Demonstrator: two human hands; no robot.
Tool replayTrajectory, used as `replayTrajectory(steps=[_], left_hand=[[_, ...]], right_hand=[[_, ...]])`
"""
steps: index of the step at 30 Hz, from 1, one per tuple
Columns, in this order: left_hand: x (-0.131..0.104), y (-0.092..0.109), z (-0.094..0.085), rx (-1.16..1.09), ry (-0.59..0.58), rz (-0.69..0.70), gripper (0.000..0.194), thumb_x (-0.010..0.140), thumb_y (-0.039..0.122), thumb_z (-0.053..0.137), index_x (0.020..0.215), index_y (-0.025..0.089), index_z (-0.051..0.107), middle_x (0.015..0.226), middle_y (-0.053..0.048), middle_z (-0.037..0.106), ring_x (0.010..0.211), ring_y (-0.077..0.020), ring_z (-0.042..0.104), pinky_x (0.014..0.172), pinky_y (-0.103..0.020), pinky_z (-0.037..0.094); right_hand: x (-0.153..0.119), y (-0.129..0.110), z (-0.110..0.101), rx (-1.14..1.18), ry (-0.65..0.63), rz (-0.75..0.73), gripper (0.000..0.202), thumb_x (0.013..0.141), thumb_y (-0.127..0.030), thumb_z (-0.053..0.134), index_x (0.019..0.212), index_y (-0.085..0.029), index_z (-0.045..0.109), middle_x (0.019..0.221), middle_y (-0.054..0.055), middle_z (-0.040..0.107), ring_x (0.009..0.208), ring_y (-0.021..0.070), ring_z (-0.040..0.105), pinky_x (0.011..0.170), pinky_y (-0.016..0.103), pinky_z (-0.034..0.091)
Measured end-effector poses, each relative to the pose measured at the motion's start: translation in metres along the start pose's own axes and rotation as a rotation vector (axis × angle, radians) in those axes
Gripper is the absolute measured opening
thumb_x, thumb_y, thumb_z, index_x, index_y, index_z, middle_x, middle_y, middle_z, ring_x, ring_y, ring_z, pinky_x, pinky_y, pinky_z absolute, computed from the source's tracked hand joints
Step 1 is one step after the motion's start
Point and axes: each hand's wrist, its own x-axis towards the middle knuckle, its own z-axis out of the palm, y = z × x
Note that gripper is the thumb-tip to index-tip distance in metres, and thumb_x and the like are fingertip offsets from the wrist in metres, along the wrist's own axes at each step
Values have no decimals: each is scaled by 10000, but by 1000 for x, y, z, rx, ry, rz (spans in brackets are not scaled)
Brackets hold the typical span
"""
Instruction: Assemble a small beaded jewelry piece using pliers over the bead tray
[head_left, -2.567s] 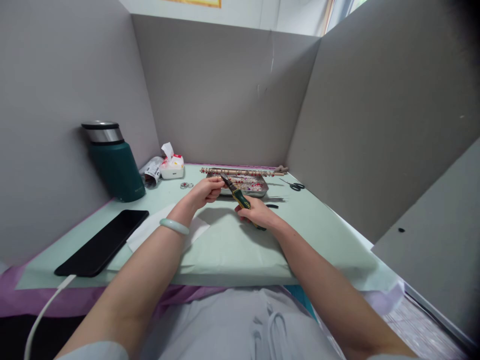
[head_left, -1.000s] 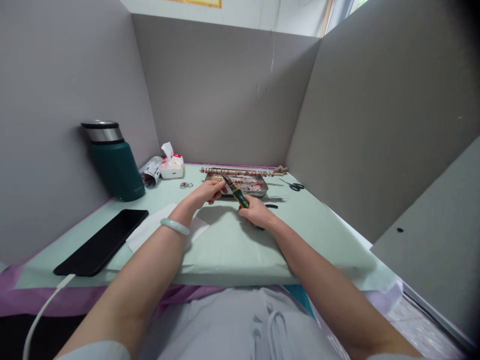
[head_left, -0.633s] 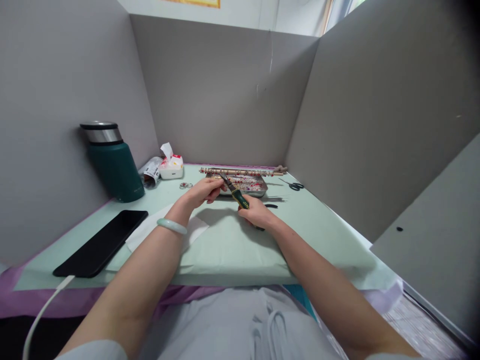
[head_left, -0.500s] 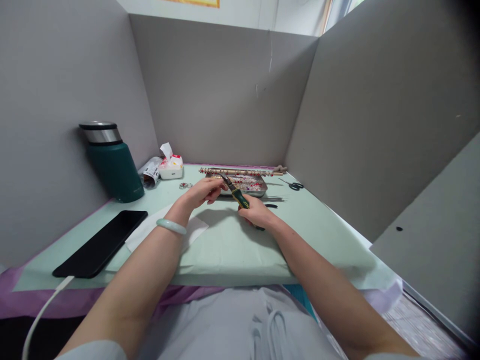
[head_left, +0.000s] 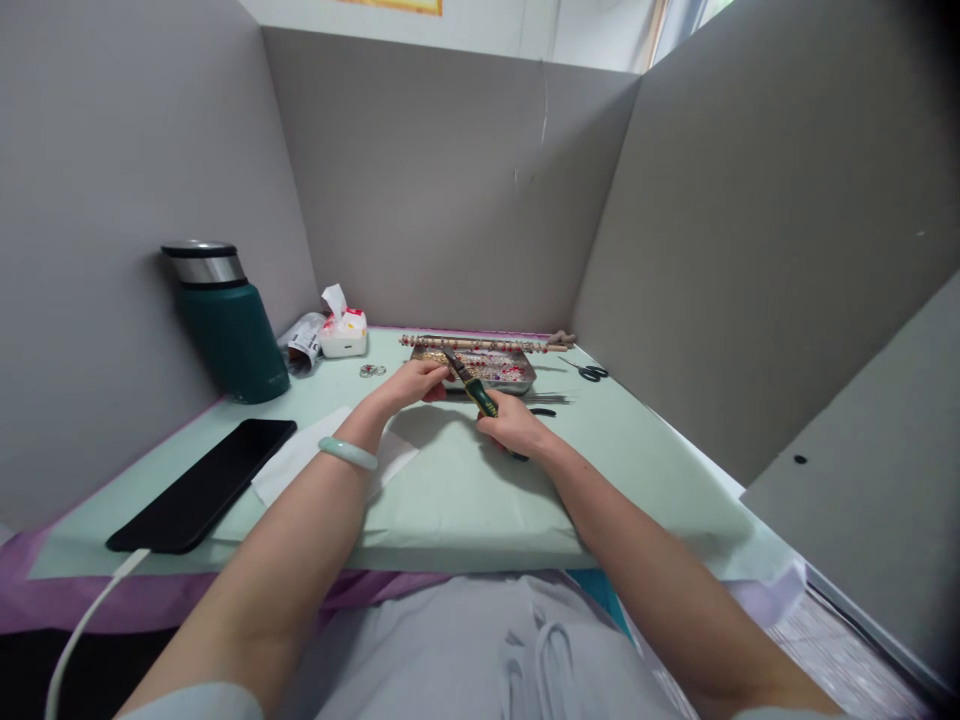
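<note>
My right hand (head_left: 514, 424) is wrapped around the green-handled pliers (head_left: 480, 396), whose dark jaws point up and to the left. At the left of those jaws, my left hand (head_left: 417, 384) has its fingers pinched together; whatever lies between the fingertips is too small to make out. Just beyond both hands sits a metal tray (head_left: 525, 384) of red, gold and clear beads (head_left: 495, 369). Along the tray's far side runs a wooden rod (head_left: 551, 348) strung with small beaded pieces. Thin wires (head_left: 551, 399) lie to the right of the pliers.
Black scissors (head_left: 592, 373) rest at the right. On the left stand a green bottle (head_left: 236, 340), a tissue box (head_left: 345, 340) and a phone (head_left: 206, 485) with a white cable. Small ring-shaped pieces (head_left: 372, 371) and white paper (head_left: 300, 455) lie nearby. Grey panels (head_left: 450, 190) enclose the table.
My left hand's fingers have drawn closer together and its wrist has shifted slightly. The right hand keeps its grip on the pliers, almost still.
</note>
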Motion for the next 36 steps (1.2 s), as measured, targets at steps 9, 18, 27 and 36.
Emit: replayTrajectory(steps=[9, 18, 27, 36], left_hand=[[-1, -3, -2, 96, 26, -54, 450, 793, 537, 492, 786, 129, 680, 646, -59, 644, 555, -121, 526, 506, -210, 381], [-13, 11, -4, -86, -189, -14, 479, 823, 541, 466, 745, 102, 639, 555, -73, 609, 535, -121, 551, 581, -247, 446], [-15, 14, -4, -50, -182, 18, 379, 831, 454, 488, 727, 116, 625, 486, -39, 563, 492, -111, 517, 513, -220, 395], [-2, -4, -3, 147, -70, 28, 323, 811, 400, 498, 687, 134, 632, 559, -38, 587, 489, -97, 490, 483, -216, 355]], right_hand=[[0, 0, 1, -6, 8, 15, 243, 658, -200, 508, 897, -175, 540, 637, -13, 542, 544, 114, 459, 513, 213, 324], [-2, -3, 0, -22, 9, -8, 222, 664, -189, 504, 883, -173, 539, 653, -7, 552, 570, 119, 472, 549, 220, 341], [-3, -4, 0, -30, 17, -19, 248, 658, -187, 496, 899, -172, 554, 664, -5, 561, 581, 121, 478, 546, 216, 337], [-1, -1, 3, -55, 21, 27, 318, 664, -203, 519, 978, -167, 563, 663, 1, 563, 571, 124, 476, 540, 218, 331]])
